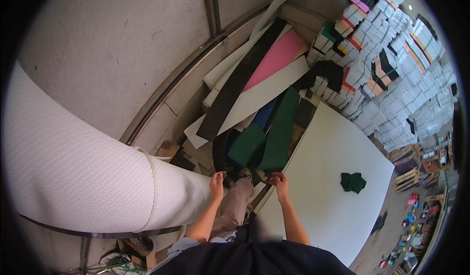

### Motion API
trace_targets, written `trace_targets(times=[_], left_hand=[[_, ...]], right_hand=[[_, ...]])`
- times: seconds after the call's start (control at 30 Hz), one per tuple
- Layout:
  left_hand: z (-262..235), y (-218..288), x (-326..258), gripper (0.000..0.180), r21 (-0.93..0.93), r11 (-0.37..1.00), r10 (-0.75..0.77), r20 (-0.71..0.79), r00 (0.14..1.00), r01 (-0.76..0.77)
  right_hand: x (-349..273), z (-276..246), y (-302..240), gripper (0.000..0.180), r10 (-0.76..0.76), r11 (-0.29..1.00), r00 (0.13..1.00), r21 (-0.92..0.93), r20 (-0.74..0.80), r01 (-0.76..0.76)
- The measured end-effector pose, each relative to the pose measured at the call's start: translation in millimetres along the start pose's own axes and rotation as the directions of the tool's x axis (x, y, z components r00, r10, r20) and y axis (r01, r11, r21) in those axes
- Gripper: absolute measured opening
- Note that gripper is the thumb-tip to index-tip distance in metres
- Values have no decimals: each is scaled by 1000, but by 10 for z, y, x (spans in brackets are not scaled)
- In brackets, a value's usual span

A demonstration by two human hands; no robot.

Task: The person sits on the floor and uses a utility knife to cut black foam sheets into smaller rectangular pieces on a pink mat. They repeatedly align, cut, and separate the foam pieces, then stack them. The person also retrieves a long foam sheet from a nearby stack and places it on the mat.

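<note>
Green foam sheets [274, 133] lean in the pile just ahead of our hands; our left hand [217, 181] and right hand [279, 180] hang apart — whether either grips anything, we cannot tell; a white roll [73, 177] lies left, a white board [328, 177] right.

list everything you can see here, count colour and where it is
foam roll: one, white and textured, big, left side, tied round with a white strap
wall: one, off-white and scuffed, upper left
foam sheets: a loose heap, white, black, pink, green and blue, leaning at centre top
white board: one, large and flat, right of centre
green cloth: one, dark green, crumpled on the white board
bundled stacks: many, mostly white with some coloured layers, upper right
wooden pallets: a few, brown, right edge
left hand: one, bare, by the end of the foam roll, fingers curled
right hand: one, bare, at the near edge of the white board
</note>
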State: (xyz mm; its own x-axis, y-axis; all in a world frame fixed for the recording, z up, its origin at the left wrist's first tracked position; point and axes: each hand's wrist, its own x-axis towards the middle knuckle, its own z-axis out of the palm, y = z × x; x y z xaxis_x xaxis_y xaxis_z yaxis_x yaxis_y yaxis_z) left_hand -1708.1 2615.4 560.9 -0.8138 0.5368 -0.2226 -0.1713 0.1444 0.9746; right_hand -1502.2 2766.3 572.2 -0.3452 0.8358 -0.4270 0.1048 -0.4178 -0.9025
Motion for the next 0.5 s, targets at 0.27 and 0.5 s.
trace_targets(times=[0.27,0.5], left_hand=[[284,-375,965,26,-21,987,-163,-186,969,162],[486,-919,2063,52,-110,870,-492,-144,858,480]], right_hand=[[1388,175,-402,21,104,952,990,-299,97,-70],[2827,621,-464,21,20,887,977,-455,214,81]])
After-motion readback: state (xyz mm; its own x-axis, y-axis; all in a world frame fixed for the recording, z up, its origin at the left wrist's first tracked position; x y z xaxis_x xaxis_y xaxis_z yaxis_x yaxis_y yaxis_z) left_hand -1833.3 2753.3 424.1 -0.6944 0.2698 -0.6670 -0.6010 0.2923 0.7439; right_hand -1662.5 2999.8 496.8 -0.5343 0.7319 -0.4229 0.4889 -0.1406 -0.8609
